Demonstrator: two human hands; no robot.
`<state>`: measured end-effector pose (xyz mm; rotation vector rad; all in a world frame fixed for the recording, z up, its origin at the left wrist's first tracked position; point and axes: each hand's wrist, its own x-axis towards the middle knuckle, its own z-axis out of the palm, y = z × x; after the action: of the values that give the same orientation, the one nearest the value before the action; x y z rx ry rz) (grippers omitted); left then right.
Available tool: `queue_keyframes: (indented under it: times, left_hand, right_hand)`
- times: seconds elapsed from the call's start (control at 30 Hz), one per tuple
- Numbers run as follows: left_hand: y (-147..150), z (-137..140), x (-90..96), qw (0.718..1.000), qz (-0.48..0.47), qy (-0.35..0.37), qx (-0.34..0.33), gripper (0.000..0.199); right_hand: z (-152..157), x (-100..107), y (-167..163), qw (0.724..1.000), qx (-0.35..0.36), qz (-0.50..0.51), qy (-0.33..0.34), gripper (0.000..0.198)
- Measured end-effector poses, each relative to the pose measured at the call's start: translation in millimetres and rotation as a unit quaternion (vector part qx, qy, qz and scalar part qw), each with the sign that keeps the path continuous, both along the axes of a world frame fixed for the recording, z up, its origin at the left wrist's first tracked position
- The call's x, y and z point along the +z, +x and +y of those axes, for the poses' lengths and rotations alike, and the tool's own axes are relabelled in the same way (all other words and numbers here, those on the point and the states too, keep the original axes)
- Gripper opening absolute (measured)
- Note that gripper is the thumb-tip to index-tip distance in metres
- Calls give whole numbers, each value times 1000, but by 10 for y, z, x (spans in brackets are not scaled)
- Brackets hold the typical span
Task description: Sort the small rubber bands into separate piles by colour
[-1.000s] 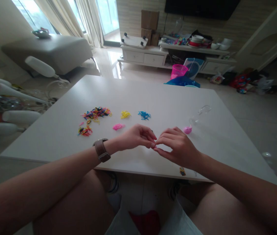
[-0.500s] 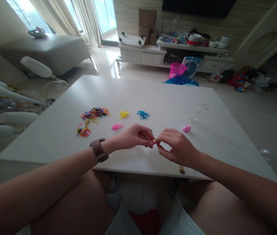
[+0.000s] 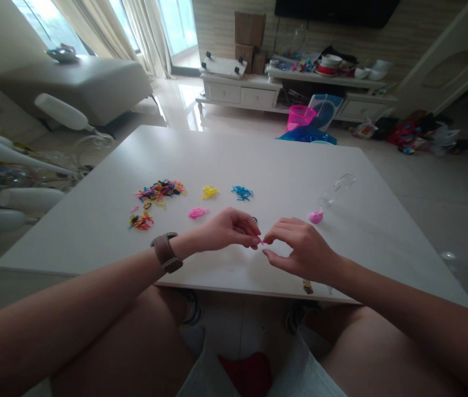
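Above the front part of the white table (image 3: 200,149), my left hand (image 3: 234,229) pinches a small pink piece (image 3: 262,242) between thumb and fingertips. It looks like a tiny rubber band, too small to be sure. Facing it, my right hand (image 3: 304,245) has thumb and index finger apart, the index tip close to the pink piece; whether it touches is unclear. Past my left hand lie a pink pile (image 3: 198,213), a yellow pile (image 3: 210,192) and a blue pile (image 3: 242,192) of similar small pieces. A small dark ring (image 3: 254,219) shows just behind my left fingers.
A mixed-colour pile (image 3: 161,190) and a smaller one (image 3: 141,221) sit at the left. On the right are a pink pouch-like object (image 3: 315,216) and a clear plastic item (image 3: 337,187). A yellow cartoon figure (image 3: 307,286) lies by the front edge.
My right thumb has moved down and away from the index finger, opening the pinch. My left hand stays in place, and more of the pink piece shows at its fingertips.
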<state>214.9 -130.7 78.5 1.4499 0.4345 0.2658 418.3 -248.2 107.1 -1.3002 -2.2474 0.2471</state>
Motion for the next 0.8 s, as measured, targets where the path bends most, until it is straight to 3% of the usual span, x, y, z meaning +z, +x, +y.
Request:
queue_keyframes:
  times: [0.4, 0.8]
  left_hand:
    - [0, -1, 0, 1000, 7, 14, -12, 35]
    - [-24, -9, 12, 996, 23, 83, -29, 25]
  right_hand:
    - [5, 11, -24, 1000, -7, -13, -2, 13]
    - [1, 11, 6, 1000, -16, -5, 8, 13]
